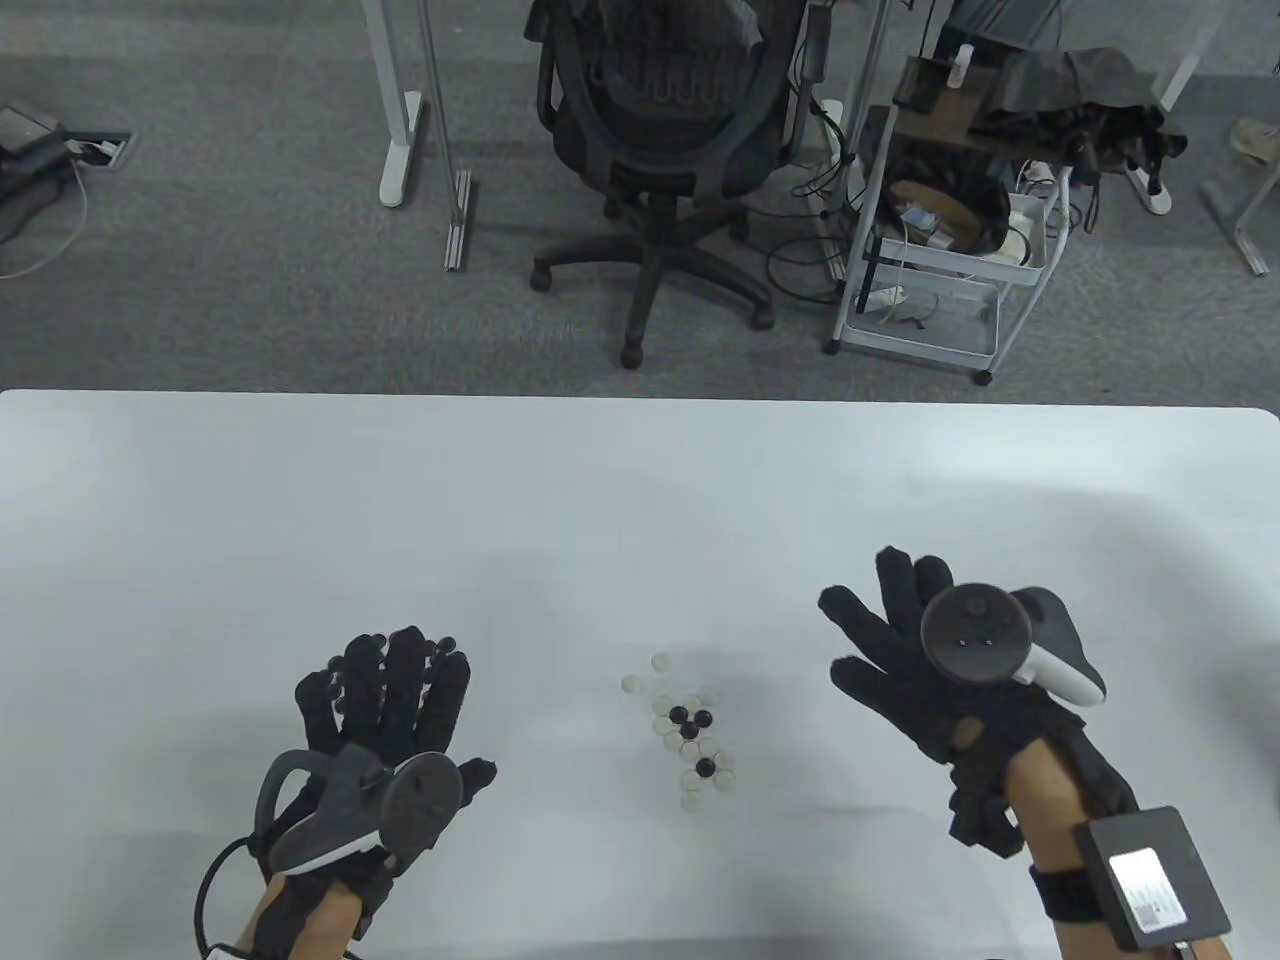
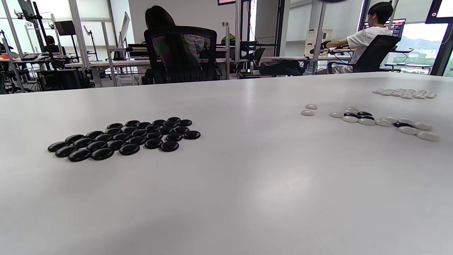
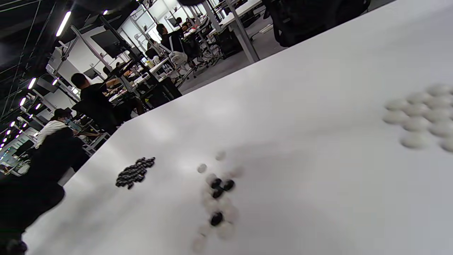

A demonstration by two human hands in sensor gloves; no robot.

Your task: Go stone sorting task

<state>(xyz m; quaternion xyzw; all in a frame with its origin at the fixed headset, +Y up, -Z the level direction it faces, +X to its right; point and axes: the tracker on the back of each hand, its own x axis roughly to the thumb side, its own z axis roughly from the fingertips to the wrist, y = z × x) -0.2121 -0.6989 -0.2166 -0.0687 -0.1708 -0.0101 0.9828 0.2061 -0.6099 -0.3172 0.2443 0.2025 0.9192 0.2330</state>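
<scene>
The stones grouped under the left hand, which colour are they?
Black, all of them; the left wrist view shows it best.

place: open-plan office | signs: rows of desks [image 2: 106,63], people seated at monitors [image 2: 368,39], mesh swivel chair [image 1: 660,130], grey carpet [image 1: 250,260], wheeled cart [image 1: 940,250], ceiling strip lights [image 3: 63,23]

A tight patch of black stones [image 2: 124,139] lies flat on the white table [image 2: 226,198], packed in slanting rows with neighbours touching. Well off to the right of that patch sits a loose mixed cluster [image 2: 382,122], mostly white stones with a few black ones among them. Two white stones [image 2: 309,109] lie just left of the cluster, slightly apart from it. Beyond the cluster, farther right, a flat group of white stones [image 2: 405,93] sits near the table's far edge.
</scene>
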